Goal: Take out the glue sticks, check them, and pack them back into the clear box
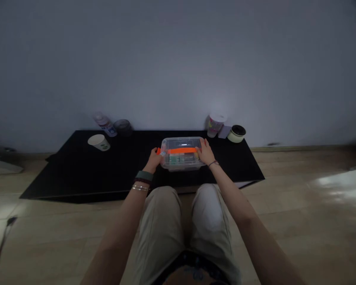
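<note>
A clear plastic storage box [182,164] with a lid and an orange handle [181,150] is in front of me at the middle of the black table. Small coloured items show dimly through its lid; I cannot make out what they are. My left hand [154,159] grips the box's left end, close to an orange latch. At the right end, my right hand [206,152] holds the box by its edge, with the thumb over the lid near the handle's end. The lid lies on the box.
On the black table [77,170], a paper cup [99,142], a bottle [106,124] and a dark round jar [123,127] stand to the left. A lidded patterned cup [215,126], a small purple box [224,131] and a cream pot with a black top [237,134] stand back right, by the wall.
</note>
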`<state>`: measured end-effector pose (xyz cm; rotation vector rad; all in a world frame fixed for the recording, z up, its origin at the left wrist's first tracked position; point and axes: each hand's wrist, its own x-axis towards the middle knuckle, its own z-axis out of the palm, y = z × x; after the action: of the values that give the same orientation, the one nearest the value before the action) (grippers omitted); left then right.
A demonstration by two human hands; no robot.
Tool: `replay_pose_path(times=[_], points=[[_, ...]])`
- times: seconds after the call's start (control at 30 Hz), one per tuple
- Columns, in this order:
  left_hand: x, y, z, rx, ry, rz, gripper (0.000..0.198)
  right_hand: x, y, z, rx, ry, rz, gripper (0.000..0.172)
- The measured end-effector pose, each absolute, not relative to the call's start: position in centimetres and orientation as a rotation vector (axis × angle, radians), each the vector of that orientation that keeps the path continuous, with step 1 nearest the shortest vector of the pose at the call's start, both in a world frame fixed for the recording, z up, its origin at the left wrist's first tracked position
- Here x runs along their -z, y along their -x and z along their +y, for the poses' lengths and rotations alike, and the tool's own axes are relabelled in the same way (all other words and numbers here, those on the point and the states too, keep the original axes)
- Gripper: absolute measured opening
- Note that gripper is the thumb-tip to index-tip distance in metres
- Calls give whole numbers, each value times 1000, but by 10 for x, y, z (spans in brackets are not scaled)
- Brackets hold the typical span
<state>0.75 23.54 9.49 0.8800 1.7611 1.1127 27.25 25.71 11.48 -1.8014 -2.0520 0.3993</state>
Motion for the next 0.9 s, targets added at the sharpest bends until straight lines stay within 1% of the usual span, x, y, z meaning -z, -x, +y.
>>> replay_pose_path(times=[0.17,0.33,0.43,0.53,0.9], points=[[-102,-14,234,-1255,-960,1665,71,-114,-271,255,-402,1797,-1994,61],[-102,-24,237,-1275,-981,1717,72,-118,-272,255,-436,1819,-2001,60],[-98,-27,236,-1296,-990,1648,67,-121,-273,256,-461,1837,-2007,62],[-94,-28,236,-1275,-1013,1595,66,-123,-275,257,-485,1844,-1997,62],[-97,-29,239,-1137,-1170,1764,75,-117,-275,256,-476,1819,-1954,60]])
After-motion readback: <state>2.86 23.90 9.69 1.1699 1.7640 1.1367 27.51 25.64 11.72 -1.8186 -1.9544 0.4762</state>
